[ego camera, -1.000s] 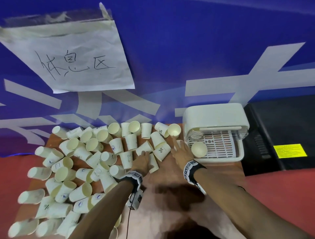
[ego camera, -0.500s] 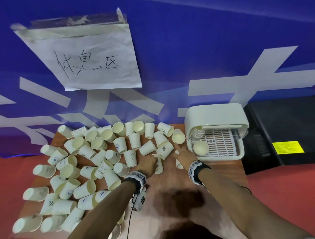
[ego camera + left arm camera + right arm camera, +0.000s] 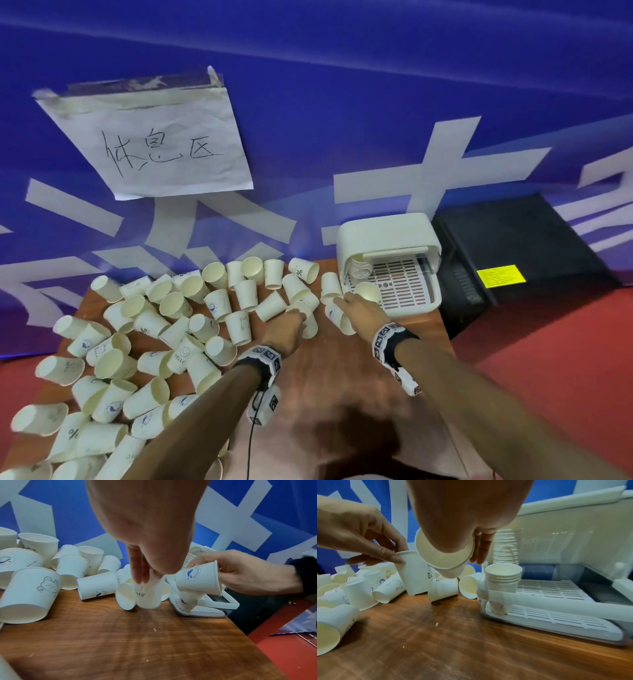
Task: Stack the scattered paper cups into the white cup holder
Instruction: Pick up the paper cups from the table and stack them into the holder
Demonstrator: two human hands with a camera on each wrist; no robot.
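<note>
Many white paper cups [image 3: 171,342] lie scattered over the left and back of the wooden table [image 3: 325,394]. The white cup holder [image 3: 387,240] stands at the back right, with a short stack of cups [image 3: 503,577] upright at its front left corner and a taller stack [image 3: 506,547] behind. My left hand [image 3: 291,325] pinches the rim of an upright cup [image 3: 149,595] near the table middle. My right hand [image 3: 352,305] grips a tilted cup with a blue logo [image 3: 197,578] just left of the holder, its mouth turned towards my wrist [image 3: 445,555].
A black box [image 3: 513,257] with a yellow label sits right of the holder, off the table edge. A blue banner wall with a taped paper sign [image 3: 154,144] stands directly behind. Red floor [image 3: 548,342] lies to the right. Bare wood shows in front of both hands.
My right hand went from reaching flat among the cups to gripping one and lifting it beside the holder. My left hand has closed its fingers on a cup's rim.
</note>
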